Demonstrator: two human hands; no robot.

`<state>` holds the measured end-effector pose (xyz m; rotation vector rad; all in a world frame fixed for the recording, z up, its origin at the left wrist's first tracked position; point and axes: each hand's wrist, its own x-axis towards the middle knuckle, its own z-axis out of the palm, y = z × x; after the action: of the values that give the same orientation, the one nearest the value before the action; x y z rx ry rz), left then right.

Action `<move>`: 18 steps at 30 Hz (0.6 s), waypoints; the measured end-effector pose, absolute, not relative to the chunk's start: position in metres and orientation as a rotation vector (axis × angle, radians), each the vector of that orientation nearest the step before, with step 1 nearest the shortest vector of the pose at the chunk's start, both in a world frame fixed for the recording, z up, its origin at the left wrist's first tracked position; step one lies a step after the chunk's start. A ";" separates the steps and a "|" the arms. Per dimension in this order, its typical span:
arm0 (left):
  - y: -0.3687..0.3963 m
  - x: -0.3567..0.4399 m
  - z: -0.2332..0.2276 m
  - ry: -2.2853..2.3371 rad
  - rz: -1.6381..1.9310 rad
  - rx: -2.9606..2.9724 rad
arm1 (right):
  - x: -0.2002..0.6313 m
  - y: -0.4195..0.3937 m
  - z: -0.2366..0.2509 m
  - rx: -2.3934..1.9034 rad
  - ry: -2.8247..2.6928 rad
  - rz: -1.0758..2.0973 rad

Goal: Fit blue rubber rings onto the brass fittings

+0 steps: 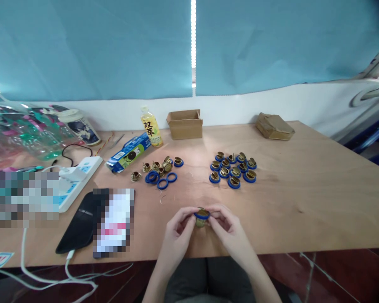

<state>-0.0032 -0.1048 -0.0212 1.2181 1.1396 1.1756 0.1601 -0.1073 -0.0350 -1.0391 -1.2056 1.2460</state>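
Observation:
Between my two hands, near the table's front edge, is a brass-coloured round fitting with a blue ring [202,215] around it. My left hand [182,224] pinches its left side, thumb and fingers closed. From the right, the fingers of my right hand [225,221] are closed on the same fitting. Loose blue rings [163,183] lie ahead and to the left. Beside them sit several brass fittings without rings [135,176], and one with a blue ring [178,161]. To the right stands a group of brass fittings with blue rings [234,182].
An open cardboard box [185,128], a yellow drink bottle [152,128] and a blue carton [128,152] stand at the back. Another brown package [274,126] lies back right. On the left are a power strip [82,179], a black phone [82,223], a cup [82,128] and cables.

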 end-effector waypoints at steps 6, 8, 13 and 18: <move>-0.107 -0.003 -0.016 0.971 1.103 1.155 | 0.156 -0.108 -0.035 -1.081 -1.172 1.267; -0.108 -0.001 -0.016 0.952 1.105 1.136 | 0.154 -0.109 -0.034 -1.102 -1.199 1.238; -0.107 0.002 -0.021 1.127 1.255 1.088 | 0.150 -0.109 -0.035 -1.224 -1.322 1.097; -0.105 0.002 -0.026 1.260 1.439 1.063 | 0.157 -0.077 -0.015 -1.394 -1.684 0.849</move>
<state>0.0021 -0.1047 -0.0260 1.0634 1.2604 1.4389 0.1574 -0.0767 -0.0154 -1.3943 -1.6838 0.8489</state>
